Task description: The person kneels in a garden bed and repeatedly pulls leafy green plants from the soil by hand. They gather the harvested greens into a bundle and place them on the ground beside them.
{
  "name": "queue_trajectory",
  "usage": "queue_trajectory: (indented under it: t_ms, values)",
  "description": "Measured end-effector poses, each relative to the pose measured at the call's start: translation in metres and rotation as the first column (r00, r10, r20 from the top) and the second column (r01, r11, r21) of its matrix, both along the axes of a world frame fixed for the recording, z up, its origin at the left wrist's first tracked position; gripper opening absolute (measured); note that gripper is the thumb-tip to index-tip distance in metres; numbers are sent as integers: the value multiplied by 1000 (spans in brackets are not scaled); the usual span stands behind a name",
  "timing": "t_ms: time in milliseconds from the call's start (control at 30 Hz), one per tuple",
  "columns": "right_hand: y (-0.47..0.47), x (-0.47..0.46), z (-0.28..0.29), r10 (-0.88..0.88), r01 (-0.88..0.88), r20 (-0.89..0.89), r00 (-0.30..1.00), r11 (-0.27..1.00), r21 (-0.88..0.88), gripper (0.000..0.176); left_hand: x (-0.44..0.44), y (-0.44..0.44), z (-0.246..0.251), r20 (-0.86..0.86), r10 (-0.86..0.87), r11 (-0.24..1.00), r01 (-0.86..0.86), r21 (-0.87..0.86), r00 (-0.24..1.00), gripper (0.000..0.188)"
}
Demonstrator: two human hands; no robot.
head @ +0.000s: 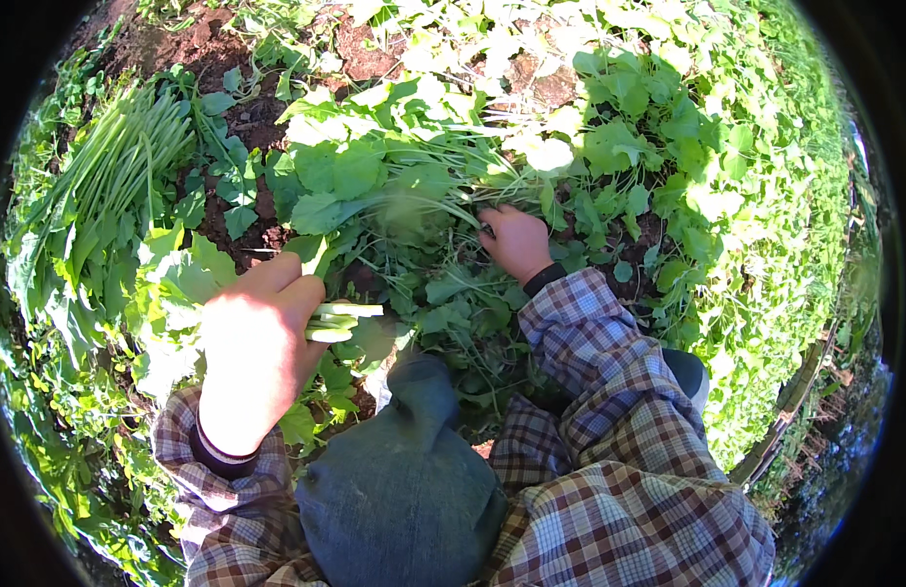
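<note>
My left hand (258,334) is closed around a small bunch of leafy greens. The pale, cut-looking stem ends (343,319) stick out to the right of its fingers, and the broad leaves (185,271) spread out on the left. Low among the plants, my right hand (519,242) has curled fingers at the base of several slender green stems (438,202). A small dark patch shows between its thumb and forefinger; whether that is an object or shadow is unclear. Those stems lean left and end in broad leaves (346,172).
A heap of long-stemmed greens (123,143) lies at the left. Reddish-brown soil (258,194) shows between plants. Dense sunlit foliage (761,242) fills the right, up to a curved border edge (794,400). My dark-clothed leg (405,484) rises between my arms.
</note>
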State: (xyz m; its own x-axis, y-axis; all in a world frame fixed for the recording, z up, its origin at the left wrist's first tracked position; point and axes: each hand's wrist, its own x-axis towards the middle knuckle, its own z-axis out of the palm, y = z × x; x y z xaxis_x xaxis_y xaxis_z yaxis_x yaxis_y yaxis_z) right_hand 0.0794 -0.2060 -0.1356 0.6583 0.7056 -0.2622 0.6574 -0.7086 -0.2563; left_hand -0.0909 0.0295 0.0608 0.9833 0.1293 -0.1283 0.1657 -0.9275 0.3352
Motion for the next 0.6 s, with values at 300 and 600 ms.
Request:
queue_trajectory:
  t_ms: [300, 600]
  values:
    - [-32, 3, 51, -14, 374, -664, 748, 836, 403, 19, 30, -26, -46, 291, -118, 977, 164, -140, 949, 27]
    - [-17, 0, 73, -46, 480, -832, 553, 834, 273, 22, 143, -25, -139, -146, -480, 689, 269, -673, 865, 36]
